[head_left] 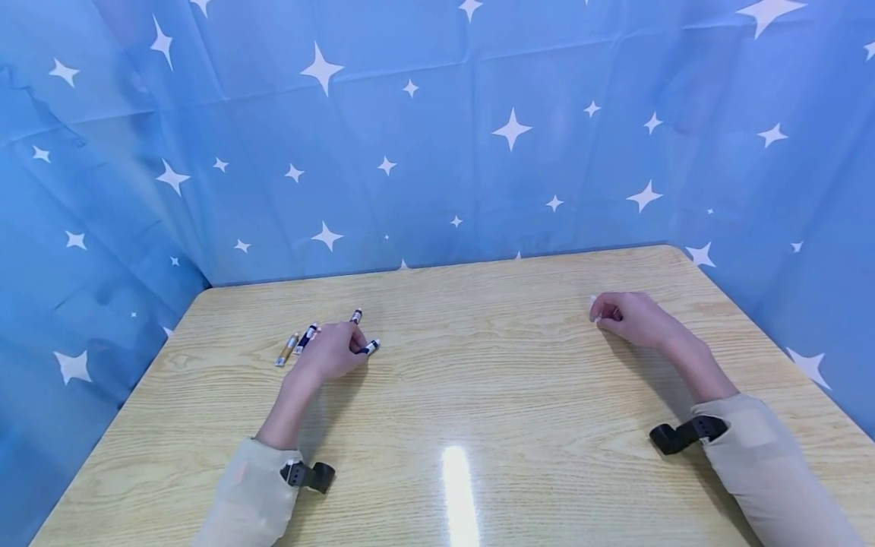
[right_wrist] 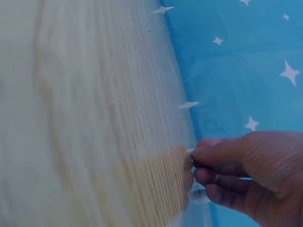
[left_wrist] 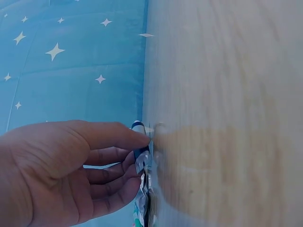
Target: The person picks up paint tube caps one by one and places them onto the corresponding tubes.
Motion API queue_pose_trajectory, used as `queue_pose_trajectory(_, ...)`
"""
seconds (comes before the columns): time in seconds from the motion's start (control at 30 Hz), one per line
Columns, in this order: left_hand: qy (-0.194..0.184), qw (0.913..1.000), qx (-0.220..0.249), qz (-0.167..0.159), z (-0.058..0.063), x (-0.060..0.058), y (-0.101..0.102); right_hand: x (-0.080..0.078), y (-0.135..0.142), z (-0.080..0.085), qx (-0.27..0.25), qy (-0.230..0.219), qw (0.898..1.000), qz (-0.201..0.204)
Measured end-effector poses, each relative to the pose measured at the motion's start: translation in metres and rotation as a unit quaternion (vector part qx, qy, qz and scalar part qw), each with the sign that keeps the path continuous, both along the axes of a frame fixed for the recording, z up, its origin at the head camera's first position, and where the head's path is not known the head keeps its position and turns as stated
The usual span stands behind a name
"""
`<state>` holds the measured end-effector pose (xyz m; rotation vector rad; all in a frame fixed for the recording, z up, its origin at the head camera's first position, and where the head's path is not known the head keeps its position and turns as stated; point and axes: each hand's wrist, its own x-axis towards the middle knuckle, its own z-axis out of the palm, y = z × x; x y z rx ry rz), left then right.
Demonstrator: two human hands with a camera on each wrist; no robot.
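Note:
My left hand (head_left: 333,351) is low over the left part of the table, thumb and fingers pinching a small dark-blue paint tube (head_left: 370,348) with a white cap. In the left wrist view that tube (left_wrist: 140,153) stands between thumb and fingertips, crumpled foil below it. Around this hand lie an ochre tube (head_left: 287,350), a dark tube (head_left: 306,339) and another dark tube (head_left: 356,316), partly covered by the fingers. On the right, my right hand (head_left: 632,317) pinches a small white piece (right_wrist: 191,151), mostly hidden by the fingertips. A second whitish piece (right_wrist: 200,196) shows beneath its fingers.
The wood-grain table (head_left: 478,365) has rounded far corners, with a bright light reflection near its front edge. A blue curtain (head_left: 437,152) with white stars hangs right behind it and along both sides. A black wrist camera (head_left: 307,475) is strapped over the left sleeve, another (head_left: 687,434) over the right.

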<state>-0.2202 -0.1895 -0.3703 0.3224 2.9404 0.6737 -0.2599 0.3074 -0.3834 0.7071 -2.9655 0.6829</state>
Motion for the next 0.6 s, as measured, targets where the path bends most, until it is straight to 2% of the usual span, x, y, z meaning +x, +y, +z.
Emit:
queue_pose_trajectory(0.2, -0.003, 0.9999, 0.006, -0.008, 0.0, -0.0009, 0.0003, -0.0006, 0.0011, -0.0002, 0.003, -0.004, 1.0, -0.003)
queue_pose_trajectory(0.4, -0.002, 0.9993, 0.032, -0.021, -0.0009, -0.0028, 0.0004, 0.0012, 0.0002, 0.001, -0.003, -0.016, 1.0, -0.004)
queue_pose_trajectory(0.6, 0.003, 0.9984, 0.048, -0.03, -0.0012, -0.0036, 0.0033, 0.0017, -0.0071, 0.0034, -0.014, -0.009, 1.0, -0.003)
